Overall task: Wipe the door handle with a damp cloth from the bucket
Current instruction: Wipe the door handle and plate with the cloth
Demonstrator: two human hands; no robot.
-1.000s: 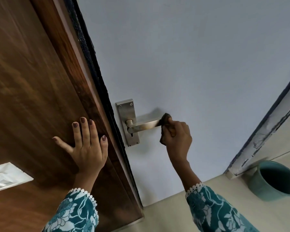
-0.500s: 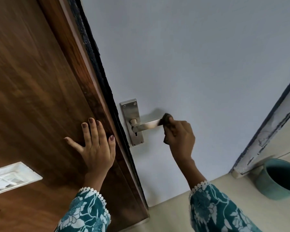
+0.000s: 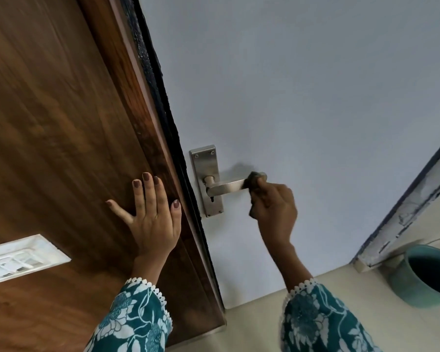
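A brushed-metal lever handle (image 3: pixel 226 187) on a tall backplate sits on the pale grey door (image 3: pixel 302 97). My right hand (image 3: pixel 274 207) is closed around a small dark cloth (image 3: pixel 253 181) pressed against the outer end of the lever. The cloth is mostly hidden inside my fingers. My left hand (image 3: pixel 153 214) lies flat with fingers spread on the brown wooden panel (image 3: pixel 61 123) left of the door edge. A teal bucket (image 3: pixel 422 278) stands on the floor at the lower right, partly cut off by the frame.
A white switch plate (image 3: pixel 21 257) is set into the wooden panel at the lower left. A black strip runs along the door edge (image 3: pixel 163 102). A chipped white and dark frame (image 3: pixel 412 204) rises beside the bucket. Beige floor lies below.
The view has shifted slightly, so door and hands sit a little further right. My right hand stays on the lever's end with the cloth; my left hand remains flat on the wood.
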